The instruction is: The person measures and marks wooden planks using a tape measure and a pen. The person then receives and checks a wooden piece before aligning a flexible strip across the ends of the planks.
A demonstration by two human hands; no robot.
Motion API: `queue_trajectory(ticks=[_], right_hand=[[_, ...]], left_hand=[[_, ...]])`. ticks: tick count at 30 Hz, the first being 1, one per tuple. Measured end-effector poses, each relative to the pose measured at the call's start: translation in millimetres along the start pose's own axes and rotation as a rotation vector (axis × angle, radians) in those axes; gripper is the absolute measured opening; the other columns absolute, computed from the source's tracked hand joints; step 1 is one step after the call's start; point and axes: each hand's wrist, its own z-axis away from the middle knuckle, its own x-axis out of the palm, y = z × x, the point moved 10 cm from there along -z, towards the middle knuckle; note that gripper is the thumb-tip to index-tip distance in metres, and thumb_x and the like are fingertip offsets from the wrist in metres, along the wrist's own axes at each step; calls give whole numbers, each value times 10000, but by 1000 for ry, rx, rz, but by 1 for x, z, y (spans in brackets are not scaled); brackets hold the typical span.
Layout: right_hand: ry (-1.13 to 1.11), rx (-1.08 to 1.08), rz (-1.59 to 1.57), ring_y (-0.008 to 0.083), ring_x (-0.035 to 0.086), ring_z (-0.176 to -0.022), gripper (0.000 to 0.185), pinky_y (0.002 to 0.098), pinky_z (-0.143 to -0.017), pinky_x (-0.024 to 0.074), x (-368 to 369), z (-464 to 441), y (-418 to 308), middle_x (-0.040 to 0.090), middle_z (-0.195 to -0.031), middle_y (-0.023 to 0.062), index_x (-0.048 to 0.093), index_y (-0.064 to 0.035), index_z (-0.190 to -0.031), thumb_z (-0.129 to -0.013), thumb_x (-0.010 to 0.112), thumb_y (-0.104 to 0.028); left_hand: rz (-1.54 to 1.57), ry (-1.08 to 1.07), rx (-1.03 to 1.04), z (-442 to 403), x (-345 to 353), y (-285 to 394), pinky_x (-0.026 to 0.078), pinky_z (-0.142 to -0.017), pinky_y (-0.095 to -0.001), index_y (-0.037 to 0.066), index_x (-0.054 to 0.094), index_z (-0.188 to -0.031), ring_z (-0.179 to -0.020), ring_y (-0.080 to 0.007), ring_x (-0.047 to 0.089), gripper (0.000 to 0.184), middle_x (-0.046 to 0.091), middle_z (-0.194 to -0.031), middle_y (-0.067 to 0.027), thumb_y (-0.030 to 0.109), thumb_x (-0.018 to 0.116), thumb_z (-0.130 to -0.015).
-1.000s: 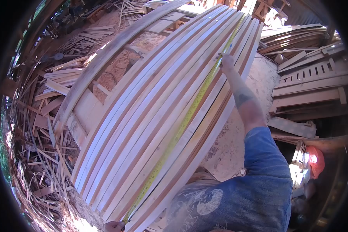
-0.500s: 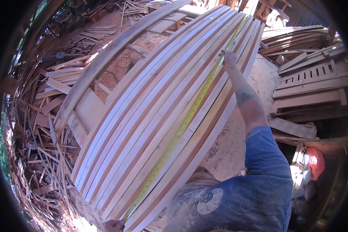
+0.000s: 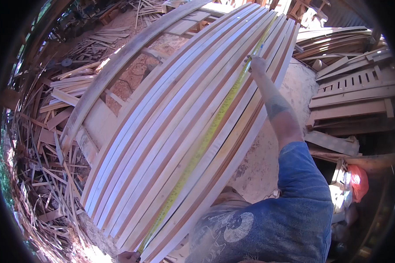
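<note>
A long yellow tape measure [image 3: 193,164] runs lengthwise over a row of curved wooden slats [image 3: 162,127], its near half smeared by motion. At the near end, low in the view, my left hand [image 3: 128,257] is closed on the tape measure; the frame's edge cuts off part of it. My right hand [image 3: 258,65] reaches far along the slats, closed beside the tape. From its fingers juts a thin pen-like stick [image 3: 262,45] with a bluish end, too small to name surely. The tape continues past my right hand to the slats' far end.
A curved wooden frame [image 3: 105,79] stands left of the slats. Offcuts and strips [image 3: 52,171] are heaped at the left. Stacked slatted panels [image 3: 355,96] and curved boards [image 3: 338,41] lie at the right, with an orange bag [image 3: 358,182] lower down.
My right hand, with the thin stick, has moved slightly up and to the left along the tape. The tape's near half looks more blurred. My left hand stays at the near end.
</note>
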Motion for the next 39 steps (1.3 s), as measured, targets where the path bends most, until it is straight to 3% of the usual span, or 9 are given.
queue_trajectory(ticks=[7,10,31,37,39], right_hand=[[44,28,66,124,545,-533,263,274,-440,374,6,29,3,656,-717,49,661,-53,-926,-945,466,-229],[46,14,58,123,530,-537,252,287,-460,374,8,26,10,660,-726,41,665,-73,-925,-946,473,-235],[64,62,4,118,549,-548,241,263,-453,362,5,25,2,659,-735,55,649,-41,-943,-938,483,-215],[12,64,69,115,471,-490,217,256,-420,321,-2,8,16,668,-766,97,651,-42,-965,-916,515,-204],[-50,105,12,94,376,-425,245,247,-381,270,2,9,22,659,-785,107,643,-32,-971,-920,528,-242]], left_hand=[[29,2,-150,14,-6,-12,430,-516,-314,-72,704,-949,-573,-154,544,369,665,-690,-94,276,727,-827],[36,39,-10,8,-9,-33,441,-516,-327,-44,722,-918,-560,-162,559,374,668,-684,-103,319,724,-824],[4,75,-41,7,-22,-14,483,-558,-319,-19,744,-840,-578,-165,618,238,680,-660,-119,201,738,-750],[-11,125,-64,10,-32,-3,495,-570,-317,-12,750,-818,-583,-166,635,201,683,-654,-124,168,742,-729],[-9,115,-63,12,-36,13,484,-567,-328,-16,743,-834,-596,-188,643,240,685,-691,-139,201,747,-730]])
